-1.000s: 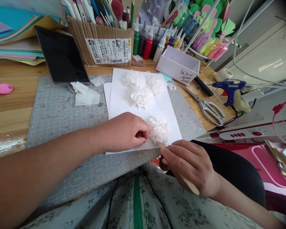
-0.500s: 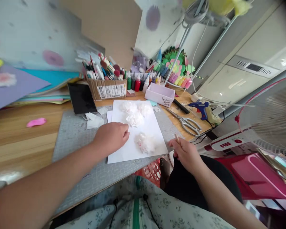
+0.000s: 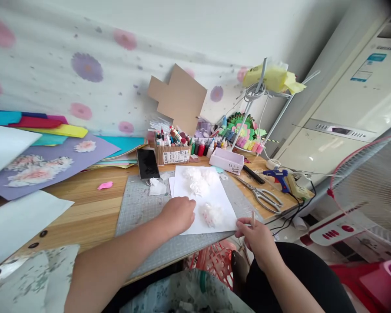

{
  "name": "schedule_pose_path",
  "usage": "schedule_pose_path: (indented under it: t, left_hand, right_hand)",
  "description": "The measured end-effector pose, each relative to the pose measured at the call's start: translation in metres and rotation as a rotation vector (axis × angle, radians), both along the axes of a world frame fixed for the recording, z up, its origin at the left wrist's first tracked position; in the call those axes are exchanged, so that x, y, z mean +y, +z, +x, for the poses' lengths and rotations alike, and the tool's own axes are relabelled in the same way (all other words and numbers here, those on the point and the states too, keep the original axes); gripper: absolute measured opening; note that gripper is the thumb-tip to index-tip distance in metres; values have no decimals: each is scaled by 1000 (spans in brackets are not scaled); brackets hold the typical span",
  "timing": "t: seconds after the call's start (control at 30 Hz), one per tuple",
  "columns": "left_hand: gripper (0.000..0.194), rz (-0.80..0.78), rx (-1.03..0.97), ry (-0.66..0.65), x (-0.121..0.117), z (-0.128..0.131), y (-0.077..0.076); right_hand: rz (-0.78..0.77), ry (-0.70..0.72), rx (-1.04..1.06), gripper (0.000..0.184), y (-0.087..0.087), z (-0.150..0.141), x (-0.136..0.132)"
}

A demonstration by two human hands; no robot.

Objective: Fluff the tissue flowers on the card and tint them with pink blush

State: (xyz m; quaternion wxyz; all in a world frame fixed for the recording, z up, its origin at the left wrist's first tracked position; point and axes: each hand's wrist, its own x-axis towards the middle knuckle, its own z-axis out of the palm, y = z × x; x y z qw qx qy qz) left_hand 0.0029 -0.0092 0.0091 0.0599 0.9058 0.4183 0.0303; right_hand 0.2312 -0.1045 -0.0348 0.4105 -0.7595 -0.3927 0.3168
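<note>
A white sheet of paper [image 3: 185, 228] lies on a grey cutting mat [image 3: 133, 217]. Fluffy white flower-like pieces [image 3: 198, 180] with faint pink sit on its upper half, and another white, pink-tinged fluffy piece [image 3: 211, 214] is lower down. My left hand [image 3: 180, 214] is closed over the sheet's left side, knuckles up; whatever its fingers may hold is hidden. At the sheet's lower right corner, my right hand [image 3: 257, 237] is closed around a thin pale wooden stick [image 3: 253, 218] that points up. Its thumb and forefinger touch the paper's corner.
Scissors [image 3: 263, 198], a blue glue gun [image 3: 278, 176] and a white box [image 3: 226, 161] stand to the right. Behind are a phone [image 3: 147, 164] and a carton of pens [image 3: 172, 154]. On the left lies purple paper with flowers [image 3: 97, 158]. A fan [image 3: 374, 187] stands at right.
The camera view has shifted, showing more of the wall and left side. My right hand's fingertips have come onto the paper's corner. The left hand still rests on the sheet.
</note>
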Motion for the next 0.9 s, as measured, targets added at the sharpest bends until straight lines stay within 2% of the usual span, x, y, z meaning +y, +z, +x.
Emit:
schedule_pose_path:
  t: [0.17, 0.33, 0.47, 0.63, 0.77, 0.83, 0.9]
  left_hand:
    - [24, 8, 24, -50, -5, 2, -2]
    - [24, 29, 21, -69, -5, 2, -7]
    - [23, 39, 17, -83, -7, 5, -12]
    - [22, 51, 3, -113, -4, 4, -14]
    - [19, 71, -26, -116, 1, 0, -9]
    - [19, 92, -58, -142, -4, 1, -4]
    - [18, 118, -107, -231, -16, 5, 0]
  right_hand:
    - [16, -15, 1, 39, -3, -7, 7]
    - [-2, 46, -273, 29, -1, 5, 28]
    - [-80, 106, -416, 25, -3, 3, 44]
    - [-111, 151, -559, 29, -5, 3, 32]
    - [-101, 178, -699, 28, 10, 12, 15]
    - [-56, 278, -751, 27, 27, 5, 22]
    - [16, 425, -796, 23, 47, -16, 46]
